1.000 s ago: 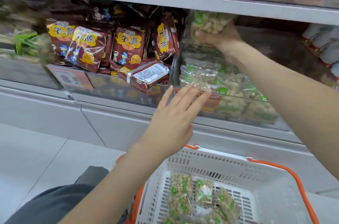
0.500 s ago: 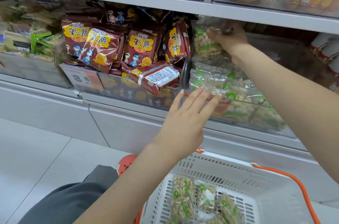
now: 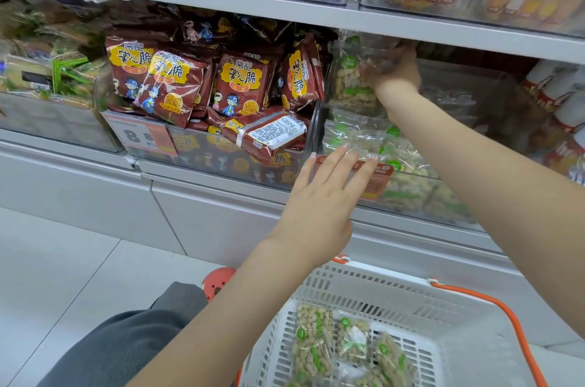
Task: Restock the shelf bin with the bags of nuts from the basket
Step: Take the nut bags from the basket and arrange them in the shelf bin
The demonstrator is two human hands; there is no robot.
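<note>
In front of me the shelf [image 3: 316,17] runs left to right, with a clear shelf bin [image 3: 411,196] of nuts at the right and a bin of dark red snack packs [image 3: 240,85] just left of it. Near me, low on the right, sits the white basket [image 3: 364,291] with its orange handle [image 3: 512,323], and several bags of nuts [image 3: 316,345] lie flat on its floor. My right hand [image 3: 392,70] reaches to the far top of the shelf bin, just under the shelf above, and its grip is closed round one bag of nuts [image 3: 351,76], held upright against the bin's left wall. My left hand [image 3: 319,199] is in front of the bin's near edge, its grip loose with fingers straight and spread, the fingertips [image 3: 343,150] touching a clear bag at the front of the pile. My grey trouser leg [image 3: 126,339] shows at the lower left, above the pale floor [image 3: 47,260].
</note>
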